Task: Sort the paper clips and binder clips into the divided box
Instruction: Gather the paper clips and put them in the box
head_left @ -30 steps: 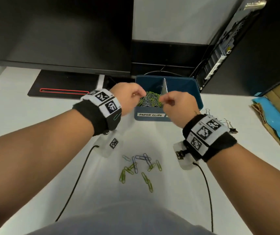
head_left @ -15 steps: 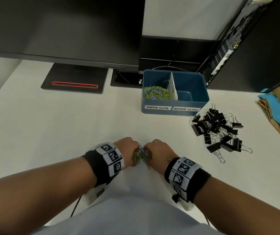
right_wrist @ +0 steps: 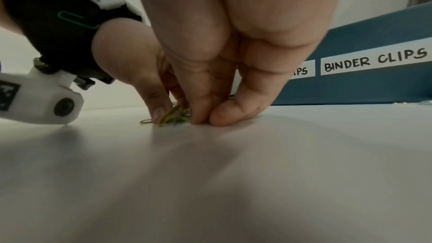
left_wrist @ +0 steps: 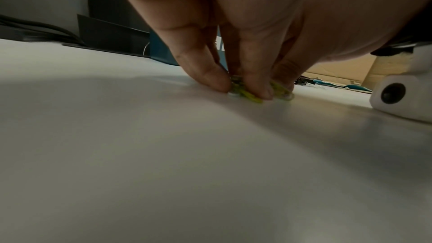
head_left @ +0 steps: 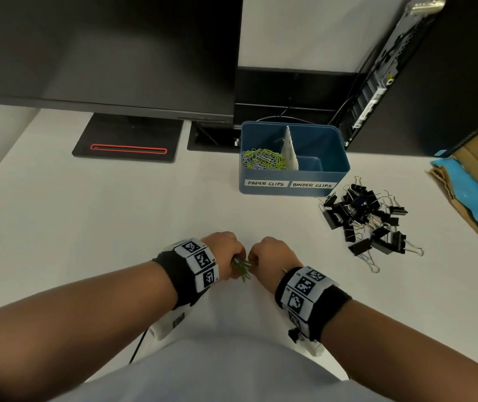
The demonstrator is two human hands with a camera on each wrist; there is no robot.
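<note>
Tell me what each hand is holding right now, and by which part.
Both the left hand and right hand pinch one small bunch of paper clips from opposite sides with their fingertips, against the desk.

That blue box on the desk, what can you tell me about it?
The blue box looks like plastic: open-topped, with rounded corners, standing upright near the back of the white desk. An upright white divider splits it in two. The left half, labelled PAPER CLIPS, holds a heap of mostly green paper clips; the right half, labelled BINDER CLIPS, looks empty. Black binder clips lie beside it. Neither hand touches it.
</note>
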